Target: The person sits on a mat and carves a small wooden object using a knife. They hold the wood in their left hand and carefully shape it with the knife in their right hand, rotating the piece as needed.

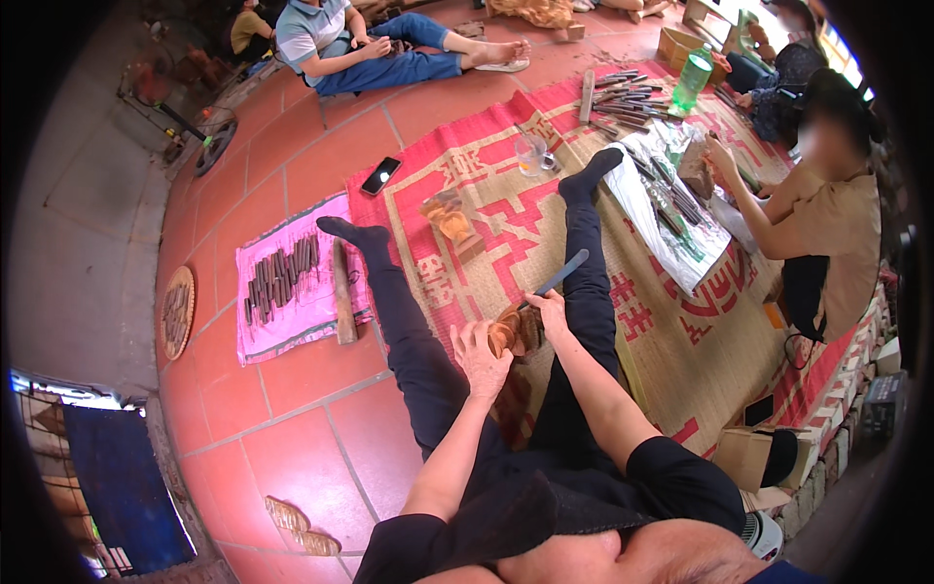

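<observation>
Between my outstretched legs I hold a small brown carved wooden piece (504, 332). My left hand (479, 356) wraps round its left side, fingers bent over it. My right hand (549, 313) grips a slim grey hand tool (564, 273), whose rounded end points up and away to the right. Its other end runs down toward the carving; whether it touches the wood is hidden by my fingers. Another carved wooden piece (451, 226) on a block stands on the patterned mat (530, 219) beyond my hands.
On the left, a pink cloth (255, 334) bears several carving tools (282, 279) and a wooden mallet (342, 292). A phone (380, 175), green bottle (692, 78) and more tools (628, 97) lie farther off. One person (827, 214) works at right; another (365, 49) sits at the back.
</observation>
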A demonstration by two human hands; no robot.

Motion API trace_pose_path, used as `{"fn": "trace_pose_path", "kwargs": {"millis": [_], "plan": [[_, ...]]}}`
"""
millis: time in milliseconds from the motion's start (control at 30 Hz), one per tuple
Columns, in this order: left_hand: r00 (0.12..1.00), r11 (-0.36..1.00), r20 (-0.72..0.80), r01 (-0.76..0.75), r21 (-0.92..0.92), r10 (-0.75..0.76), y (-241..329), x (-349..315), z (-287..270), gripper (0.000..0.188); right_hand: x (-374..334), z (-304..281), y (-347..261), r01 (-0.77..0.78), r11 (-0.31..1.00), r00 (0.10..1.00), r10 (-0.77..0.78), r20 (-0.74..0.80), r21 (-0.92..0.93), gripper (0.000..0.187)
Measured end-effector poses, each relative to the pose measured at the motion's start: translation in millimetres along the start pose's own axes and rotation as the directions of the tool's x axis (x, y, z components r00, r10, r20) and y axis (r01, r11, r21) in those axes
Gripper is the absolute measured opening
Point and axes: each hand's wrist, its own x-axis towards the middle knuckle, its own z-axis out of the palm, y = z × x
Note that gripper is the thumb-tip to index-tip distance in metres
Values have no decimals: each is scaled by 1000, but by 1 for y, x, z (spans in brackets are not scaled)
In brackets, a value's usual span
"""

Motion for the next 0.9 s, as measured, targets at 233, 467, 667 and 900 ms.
{"fn": "trace_pose_path", "kwargs": {"millis": [233, 467, 667, 900], "plan": [[1000, 1000, 1, 5, 20, -5, -3, -3, 3, 64, -9, 2, -7, -62, 993, 994, 70, 82, -97, 12], [1000, 1000, -18, -22, 16, 23, -1, -5, 0, 64, -6, 3, -7, -44, 999, 996, 46, 77, -24, 13], [1000, 1000, -4, -27, 11, 27, 0, -5, 5, 64, -5, 0, -4, -60, 994, 996, 65, 54, -88, 12], [1000, 999, -1, -32, 35, 32, -2, -7, 2, 65, -3, 1, -3, -56, 997, 996, 59, 73, -45, 11]]}}
